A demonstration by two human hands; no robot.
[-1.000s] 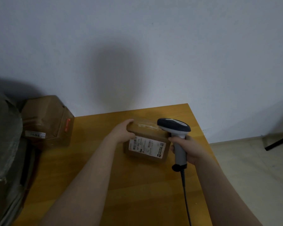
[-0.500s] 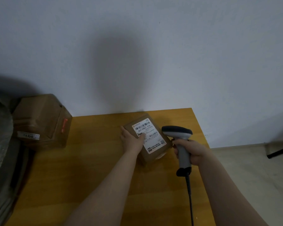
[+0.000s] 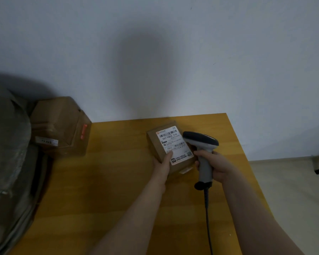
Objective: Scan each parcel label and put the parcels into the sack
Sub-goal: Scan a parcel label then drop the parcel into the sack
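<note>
Brown cardboard forms the small parcel, which is tipped up near the bench's far right corner with its white label facing the camera. The left hand grips the parcel by its near left edge. The thumb lies across the lower part of the label and the fingers are hidden behind the box. The forearm reaches in straight from the bench's near edge. The right hand is wrapped round the grip of a grey scanner, whose head sits just beside the parcel's right edge. Its cable trails back toward the bench's near edge. The box looks light and stiff, since one hand props it easily. It is probably best held by the edges, so the barcodes stay uncovered. A larger parcel sits at the bench's far left corner, and a grey sack bulges at the bench's left end.
</note>
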